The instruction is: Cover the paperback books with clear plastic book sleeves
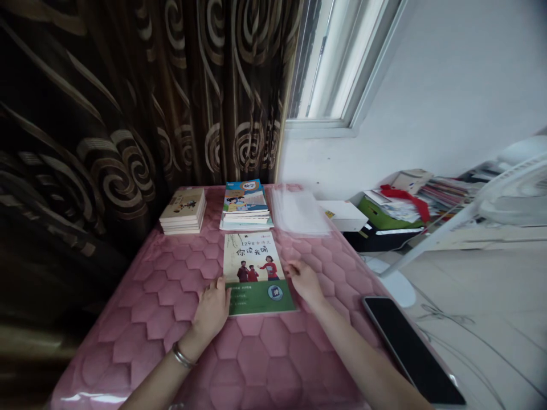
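Note:
A book (252, 272) with a white and green cover, Chinese lettering and three drawn figures lies face up on the pink hexagon-patterned table cover (179, 319). My left hand (212, 306), with a bangle at its wrist, grips the book's lower left edge, thumb at the cover. At the right edge, the bent fingers of my right hand (303, 279) pinch the book's side. The fingertips under both edges are partly hidden. Just beyond the book stands a stack of textbooks (245, 205) with a blue maths book on top.
Left of the textbooks sits a stack of smaller beige books (183, 212). Clear plastic sleeves (301, 212) lie to their right, beside a white box (342, 215). A tablet (410, 347) rests along the table's right edge. A white fan (453, 222) stands on the floor beyond, near cables.

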Motion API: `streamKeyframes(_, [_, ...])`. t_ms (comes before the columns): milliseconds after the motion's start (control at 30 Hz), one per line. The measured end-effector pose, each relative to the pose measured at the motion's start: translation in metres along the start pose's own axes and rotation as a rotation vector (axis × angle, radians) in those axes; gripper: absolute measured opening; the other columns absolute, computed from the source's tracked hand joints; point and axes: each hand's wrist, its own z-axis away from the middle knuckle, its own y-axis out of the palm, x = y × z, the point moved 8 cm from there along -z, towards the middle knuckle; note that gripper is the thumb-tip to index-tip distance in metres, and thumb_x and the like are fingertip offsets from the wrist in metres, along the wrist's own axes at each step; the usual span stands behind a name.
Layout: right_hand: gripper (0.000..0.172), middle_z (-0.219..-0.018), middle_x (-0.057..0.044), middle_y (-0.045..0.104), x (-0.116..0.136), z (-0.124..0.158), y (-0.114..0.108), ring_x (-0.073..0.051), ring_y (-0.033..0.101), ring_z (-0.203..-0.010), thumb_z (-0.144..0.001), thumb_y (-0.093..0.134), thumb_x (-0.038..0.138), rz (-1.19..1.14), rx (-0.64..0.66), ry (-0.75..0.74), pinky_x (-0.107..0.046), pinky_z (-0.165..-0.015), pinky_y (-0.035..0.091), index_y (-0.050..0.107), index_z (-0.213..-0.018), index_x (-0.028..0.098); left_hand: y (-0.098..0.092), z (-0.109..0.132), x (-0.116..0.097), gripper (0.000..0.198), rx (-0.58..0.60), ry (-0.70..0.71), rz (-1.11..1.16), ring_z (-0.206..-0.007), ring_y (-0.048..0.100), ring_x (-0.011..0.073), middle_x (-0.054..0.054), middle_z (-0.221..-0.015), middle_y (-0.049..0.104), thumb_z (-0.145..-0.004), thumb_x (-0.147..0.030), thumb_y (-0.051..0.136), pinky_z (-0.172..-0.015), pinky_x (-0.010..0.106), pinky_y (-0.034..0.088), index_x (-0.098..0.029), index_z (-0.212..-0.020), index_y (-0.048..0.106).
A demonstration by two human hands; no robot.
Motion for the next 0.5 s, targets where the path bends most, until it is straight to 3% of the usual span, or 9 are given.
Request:
streamKeyframes(100, [0.018, -0.087, -0.005, 0.073, -0.016, 0.005, 0.004, -0.016, 0.068, -0.062, -0.083, 0.047, 0.018, -0.152, 0.124, 0.167, -0.025, -0.052, 0.053, 0.065, -0.089, 0.019, -0.002, -0.002, 0.000, 0.031, 0.001, -0.028, -0.001, -0.098, 0.064, 0.0242, 0.017, -0.108, 0.065, -0.096, -0.019, 0.034, -0.087, 0.037, 0.045, -0.011, -0.123, 0.046])
streamKeyframes(167, [0.014, -0.084, -0.005, 0.072, -0.020, 0.006, 0.005, -0.015, 0.067, -0.056, -0.082, 0.051, 0.019, -0.211, 0.170, 0.246, -0.022, -0.044, 0.050, 0.064, -0.087, 0.018, -0.002, -0.004, 0.001, 0.032, 0.005, -0.044, -0.001, -0.097, 0.065, 0.0245, 0.018, -0.107, 0.066, -0.096, -0.019, 0.033, -0.086, 0.037, 0.045, -0.010, -0.124, 0.046])
streamKeyframes(333, [0.009, -0.073, -0.004, 0.071, -0.011, 0.000, 0.005, -0.012, 0.063, -0.050, -0.077, 0.061, 0.018, -0.222, 0.239, 0.302, -0.020, -0.042, 0.048, 0.067, -0.084, 0.016, -0.001, -0.007, 0.002, 0.033, 0.018, -0.063, 0.011, -0.096, 0.065, 0.0240, 0.018, -0.108, 0.066, -0.096, -0.018, 0.032, -0.085, 0.036, 0.046, -0.008, -0.125, 0.045])
streamKeyframes(500, [0.013, -0.050, 0.000, 0.061, -0.001, -0.005, 0.011, -0.010, 0.053, -0.040, -0.076, 0.063, 0.022, -0.164, 0.317, 0.292, -0.017, -0.036, 0.036, 0.066, -0.066, 0.015, -0.005, -0.006, 0.001, 0.032, -0.003, -0.091, -0.027, -0.090, 0.067, 0.0244, 0.020, -0.102, 0.068, -0.096, -0.018, 0.032, -0.080, 0.035, 0.048, -0.007, -0.123, 0.047])
